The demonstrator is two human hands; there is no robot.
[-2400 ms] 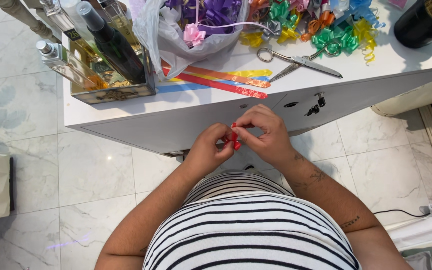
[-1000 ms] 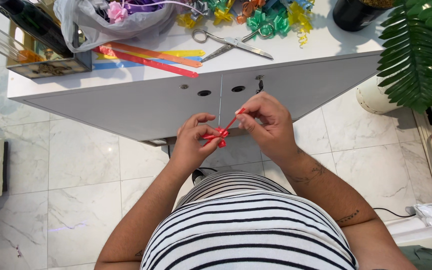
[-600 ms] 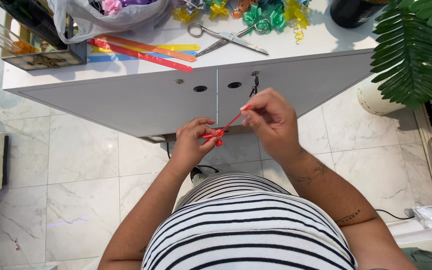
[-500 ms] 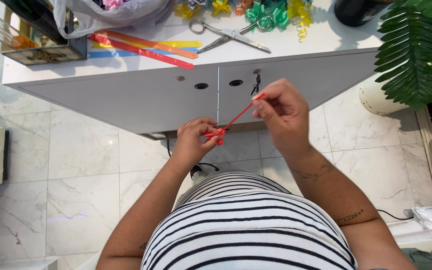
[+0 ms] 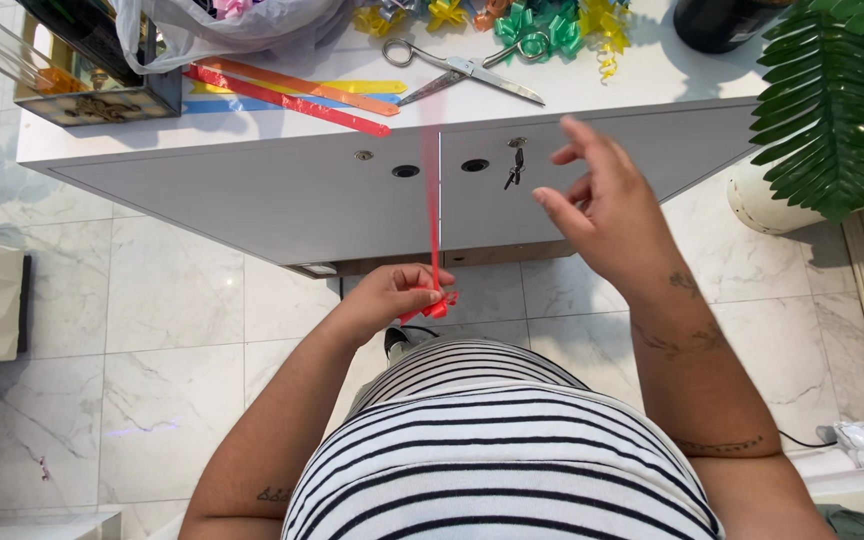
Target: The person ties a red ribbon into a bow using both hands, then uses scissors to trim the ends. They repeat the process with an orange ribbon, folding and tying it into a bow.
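Gift-wrapping counter: ribbon bows [image 5: 542, 25], scissors [image 5: 462, 70]

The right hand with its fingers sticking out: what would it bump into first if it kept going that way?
Probably the white cabinet front, near its small key. The right hand points up toward it with nothing visible between, though depth is hard to judge.

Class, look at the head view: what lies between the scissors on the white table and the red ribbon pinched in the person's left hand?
In the head view, only the table's white front panel and bare floor separate scissors and left hand; the red ribbon itself stretches up across them.

Motion-blurred red ribbon [image 5: 434, 200]; plant [image 5: 837, 95] cut off.
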